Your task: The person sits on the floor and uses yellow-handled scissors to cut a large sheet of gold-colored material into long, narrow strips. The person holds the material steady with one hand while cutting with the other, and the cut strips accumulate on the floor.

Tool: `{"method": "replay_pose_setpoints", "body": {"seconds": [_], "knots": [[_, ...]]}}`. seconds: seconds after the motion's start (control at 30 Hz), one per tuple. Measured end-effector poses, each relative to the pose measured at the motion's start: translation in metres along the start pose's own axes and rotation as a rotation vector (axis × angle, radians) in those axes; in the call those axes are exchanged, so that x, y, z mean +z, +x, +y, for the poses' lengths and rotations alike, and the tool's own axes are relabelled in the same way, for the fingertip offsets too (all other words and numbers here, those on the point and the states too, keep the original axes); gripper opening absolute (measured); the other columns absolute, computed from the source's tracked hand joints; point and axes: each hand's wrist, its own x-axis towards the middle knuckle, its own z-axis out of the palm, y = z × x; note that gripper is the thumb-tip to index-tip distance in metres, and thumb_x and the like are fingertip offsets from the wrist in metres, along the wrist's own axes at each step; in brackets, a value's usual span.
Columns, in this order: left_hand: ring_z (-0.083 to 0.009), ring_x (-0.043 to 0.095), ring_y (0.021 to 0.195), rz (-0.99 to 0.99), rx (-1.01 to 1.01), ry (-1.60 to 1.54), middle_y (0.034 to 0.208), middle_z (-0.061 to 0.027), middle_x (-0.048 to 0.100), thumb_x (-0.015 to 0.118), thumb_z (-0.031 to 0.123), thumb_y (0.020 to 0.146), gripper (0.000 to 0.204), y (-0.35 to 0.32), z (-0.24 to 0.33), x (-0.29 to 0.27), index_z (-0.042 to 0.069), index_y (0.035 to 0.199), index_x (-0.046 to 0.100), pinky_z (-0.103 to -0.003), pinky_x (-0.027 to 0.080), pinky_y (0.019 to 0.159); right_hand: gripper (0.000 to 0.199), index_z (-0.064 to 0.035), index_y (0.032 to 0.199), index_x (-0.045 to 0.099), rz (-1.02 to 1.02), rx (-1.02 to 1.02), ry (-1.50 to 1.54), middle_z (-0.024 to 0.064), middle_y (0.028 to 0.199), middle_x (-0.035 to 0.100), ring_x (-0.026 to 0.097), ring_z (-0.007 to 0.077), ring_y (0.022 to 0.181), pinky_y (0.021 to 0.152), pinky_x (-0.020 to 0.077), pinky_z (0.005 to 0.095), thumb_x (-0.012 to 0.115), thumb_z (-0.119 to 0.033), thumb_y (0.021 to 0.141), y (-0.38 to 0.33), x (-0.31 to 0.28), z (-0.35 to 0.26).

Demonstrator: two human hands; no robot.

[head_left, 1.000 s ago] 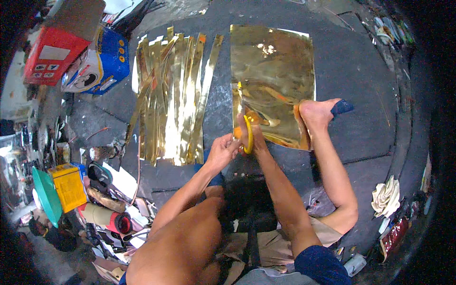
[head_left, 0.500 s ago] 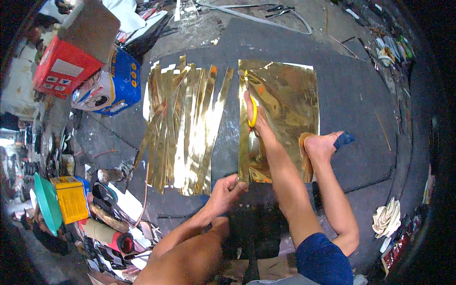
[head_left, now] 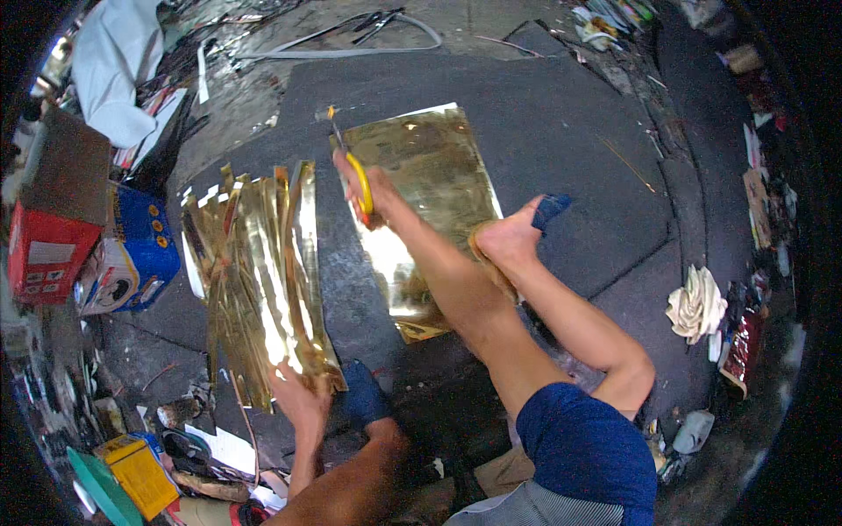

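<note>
My right hand [head_left: 358,188] is closed round yellow-handled scissors [head_left: 364,195], whose blades point away from me at the left edge of a shiny gold sheet [head_left: 430,175]. The sheet lies flat, white showing along its far edge. To its left is an overlapping pile of long gold strips [head_left: 254,263]. My left hand [head_left: 303,390] is at the near end of the pile, its fingers closed on the end of a gold strip [head_left: 307,254] that lies along the pile's right side. Its fingertips are partly blurred.
My bare foot [head_left: 509,237] rests at the sheet's right edge. A red box [head_left: 57,254] and a blue box [head_left: 145,245] stand at left, above a yellow box [head_left: 139,473]. A grey strap [head_left: 351,53] lies on the far floor; a crumpled cream bundle [head_left: 695,304] at right.
My left hand has moved left, from the near left corner of the gold sheet to the strip pile, with a strip. The scissors stay in my right hand. The whole view has shifted and turned.
</note>
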Motion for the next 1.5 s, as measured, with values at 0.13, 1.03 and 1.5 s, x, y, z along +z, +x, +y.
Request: {"method": "replay_pose_setpoints", "body": {"seconds": [0.13, 1.03, 1.5], "knots": [[-0.0284, 0.057, 0.094, -0.076, -0.023, -0.385, 0.097, -0.0116, 0.060, 0.072, 0.016, 0.073, 0.044, 0.029, 0.057, -0.008, 0.005, 0.112, 0.056, -0.040, 0.046, 0.083, 0.065, -0.0092, 0.064, 0.049, 0.038, 0.163, 0.063, 0.0028, 0.049, 0.046, 0.050, 0.0138, 0.040, 0.038, 0.0415, 0.0293, 0.048, -0.070, 0.085, -0.104, -0.014, 0.053], [-0.0115, 0.060, 0.056, -0.553, -0.458, -1.103, 0.066, -0.0071, 0.065, 0.067, 0.001, 0.071, 0.005, 0.059, 0.127, 0.094, -0.002, 0.075, 0.066, -0.026, 0.047, 0.053, 0.078, 0.0009, 0.083, 0.057, -0.116, 0.571, 0.168, 0.0065, 0.059, 0.052, 0.056, 0.0172, 0.048, 0.048, 0.0505, 0.0325, 0.035, -0.074, 0.087, -0.359, 0.007, 0.198], [-0.0076, 0.052, 0.057, -0.656, -0.284, -0.976, 0.061, -0.0006, 0.057, 0.067, 0.025, 0.086, 0.026, 0.018, 0.123, 0.096, 0.003, 0.074, 0.061, -0.025, 0.041, 0.053, 0.072, -0.0005, 0.072, 0.055, -0.010, 0.534, -0.018, 0.0045, 0.052, 0.047, 0.051, 0.0158, 0.039, 0.039, 0.0461, 0.0309, 0.044, -0.070, 0.086, -0.325, -0.004, 0.189]]}}
